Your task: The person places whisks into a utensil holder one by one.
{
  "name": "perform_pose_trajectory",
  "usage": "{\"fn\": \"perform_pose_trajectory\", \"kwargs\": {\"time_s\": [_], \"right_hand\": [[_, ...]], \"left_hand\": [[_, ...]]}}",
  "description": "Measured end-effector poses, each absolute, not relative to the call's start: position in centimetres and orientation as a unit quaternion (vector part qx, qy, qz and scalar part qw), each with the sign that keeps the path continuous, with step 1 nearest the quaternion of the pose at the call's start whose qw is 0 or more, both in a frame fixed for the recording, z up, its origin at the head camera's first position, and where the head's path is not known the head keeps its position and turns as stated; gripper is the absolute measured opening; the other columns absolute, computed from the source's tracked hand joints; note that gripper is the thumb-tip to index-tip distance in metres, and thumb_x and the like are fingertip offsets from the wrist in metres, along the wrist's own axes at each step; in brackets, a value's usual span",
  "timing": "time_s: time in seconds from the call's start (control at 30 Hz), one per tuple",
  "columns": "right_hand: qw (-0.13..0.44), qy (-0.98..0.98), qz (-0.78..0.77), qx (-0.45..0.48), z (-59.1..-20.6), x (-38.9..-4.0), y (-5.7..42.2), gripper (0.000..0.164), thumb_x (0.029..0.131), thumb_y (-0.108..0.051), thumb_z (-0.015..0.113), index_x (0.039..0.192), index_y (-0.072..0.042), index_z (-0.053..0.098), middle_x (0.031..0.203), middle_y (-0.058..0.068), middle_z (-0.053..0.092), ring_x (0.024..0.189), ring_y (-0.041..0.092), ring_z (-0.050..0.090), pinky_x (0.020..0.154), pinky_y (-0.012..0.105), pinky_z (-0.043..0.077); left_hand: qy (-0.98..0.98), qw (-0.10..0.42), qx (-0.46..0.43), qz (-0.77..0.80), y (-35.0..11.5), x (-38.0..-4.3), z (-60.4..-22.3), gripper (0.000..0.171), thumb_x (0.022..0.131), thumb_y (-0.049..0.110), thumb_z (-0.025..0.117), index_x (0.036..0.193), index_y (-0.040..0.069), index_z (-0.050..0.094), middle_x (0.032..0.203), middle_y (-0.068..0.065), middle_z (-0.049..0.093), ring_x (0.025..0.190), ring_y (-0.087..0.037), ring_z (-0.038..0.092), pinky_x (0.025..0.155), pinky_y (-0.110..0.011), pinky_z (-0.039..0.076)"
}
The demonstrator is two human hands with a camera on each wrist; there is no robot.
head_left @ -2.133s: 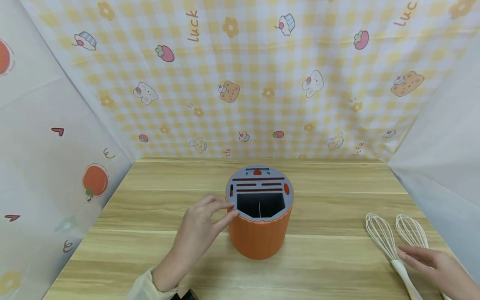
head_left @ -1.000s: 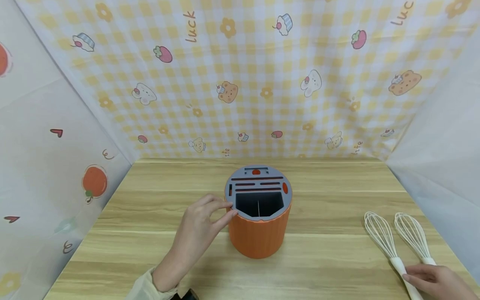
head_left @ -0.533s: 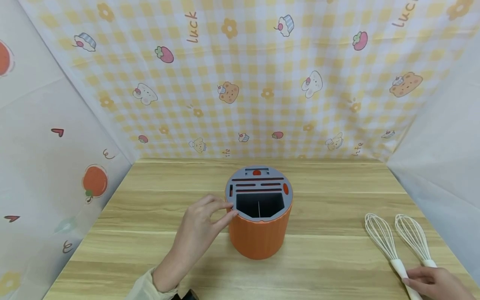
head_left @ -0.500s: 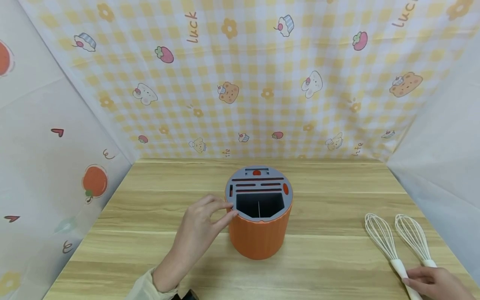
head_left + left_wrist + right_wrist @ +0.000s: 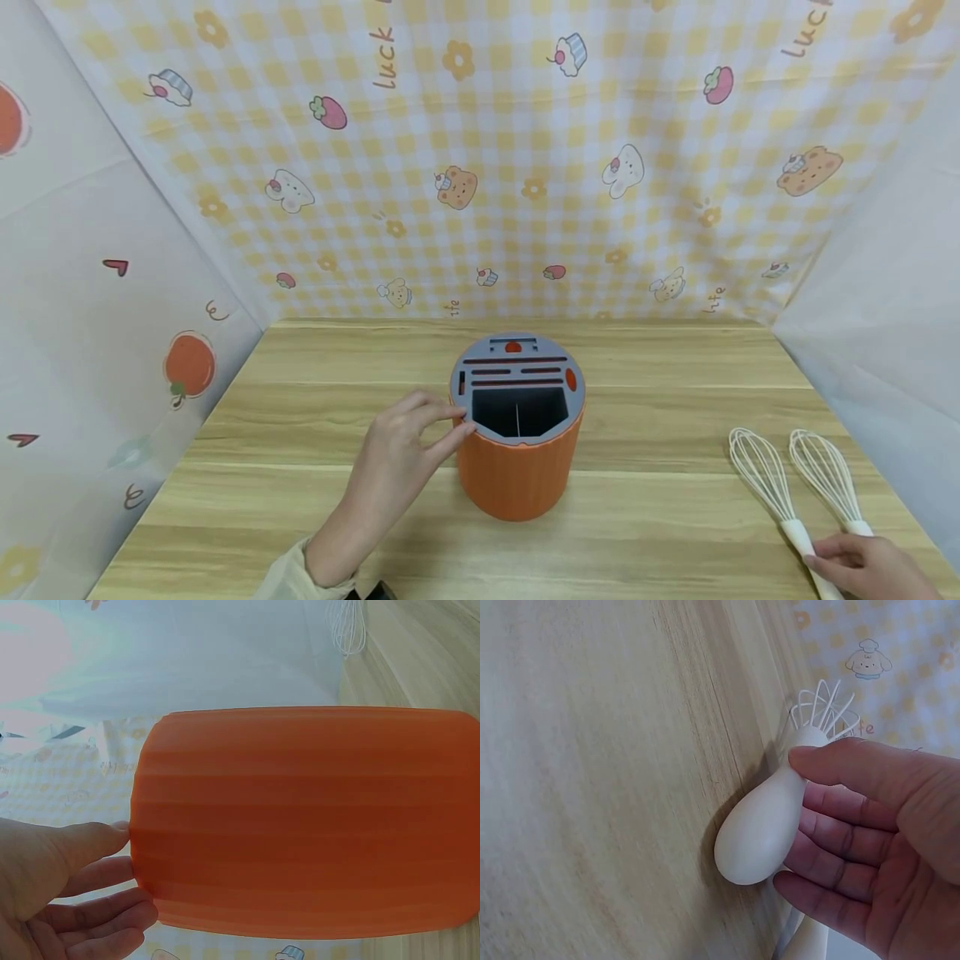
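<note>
Near the middle of the table stands a round orange utensil holder (image 5: 517, 479) with a grey slotted lid (image 5: 517, 346). My left hand (image 5: 393, 450) touches the near left of its rim with thumb and fingertips. Seen from the left wrist, the fingers are loosely bent at the holder's top edge (image 5: 142, 787). At the lower right my right hand (image 5: 870, 567) holds the white handle of a whisk (image 5: 798, 537), its thumb on one side and fingers on the other. The whisk's cream wires point away from me. A second whisk (image 5: 825, 475) lies just right of it, its handle mostly hidden by that hand.
A wood-grain table (image 5: 360, 358) lies under everything. Behind it hangs a yellow checked cloth (image 5: 510, 125), with pale sheets at left and right. A small dark object (image 5: 382, 592) shows at the bottom edge beside the left sleeve (image 5: 292, 575).
My right hand has moved down from the whisks' wires to the left whisk's handle and taken hold of it. The left hand and the holder stay in place.
</note>
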State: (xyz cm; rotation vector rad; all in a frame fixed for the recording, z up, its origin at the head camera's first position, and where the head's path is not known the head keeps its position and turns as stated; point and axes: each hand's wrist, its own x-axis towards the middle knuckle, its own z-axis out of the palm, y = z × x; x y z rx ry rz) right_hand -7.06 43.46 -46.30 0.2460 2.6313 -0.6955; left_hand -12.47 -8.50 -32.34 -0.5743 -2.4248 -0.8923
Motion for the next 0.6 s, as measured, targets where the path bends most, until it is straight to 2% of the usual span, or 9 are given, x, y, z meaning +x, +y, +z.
{"fn": "perform_pose_trajectory", "kwargs": {"time_s": [0.17, 0.37, 0.6], "right_hand": [[0.195, 0.944, -0.249, 0.094, -46.5, -7.01, 43.45, 0.041, 0.084, -0.03, 0.065, 0.092, 0.01, 0.064, 0.082, 0.011, 0.065, 0.073, 0.023, 0.061, 0.065, 0.038, 0.05], [0.184, 0.949, -0.234, 0.101, -46.69, -6.95, 43.44, 0.04, 0.083, -0.031, 0.067, 0.091, 0.009, 0.065, 0.078, 0.007, 0.065, 0.068, 0.016, 0.058, 0.059, 0.031, 0.048], [0.191, 0.949, -0.232, 0.1, -46.49, -7.07, 43.48, 0.043, 0.084, -0.031, 0.065, 0.092, 0.011, 0.064, 0.079, 0.008, 0.065, 0.068, 0.017, 0.059, 0.061, 0.034, 0.049]], "left_hand": [[-0.888, 0.244, -0.21, -0.328, -8.53, -12.41, -32.35, 0.014, 0.072, 0.017, 0.08, 0.083, 0.01, 0.074, 0.077, 0.005, 0.062, 0.069, -0.003, 0.056, 0.057, -0.014, 0.046], [-0.89, 0.239, -0.208, -0.328, -8.53, -12.36, -32.28, 0.014, 0.072, 0.018, 0.079, 0.084, 0.01, 0.074, 0.078, 0.006, 0.062, 0.069, -0.003, 0.056, 0.058, -0.014, 0.047], [-0.894, 0.239, -0.201, -0.322, -8.48, -12.31, -32.26, 0.015, 0.072, 0.019, 0.079, 0.084, 0.011, 0.074, 0.078, 0.007, 0.062, 0.069, -0.003, 0.057, 0.058, -0.014, 0.047]]}}
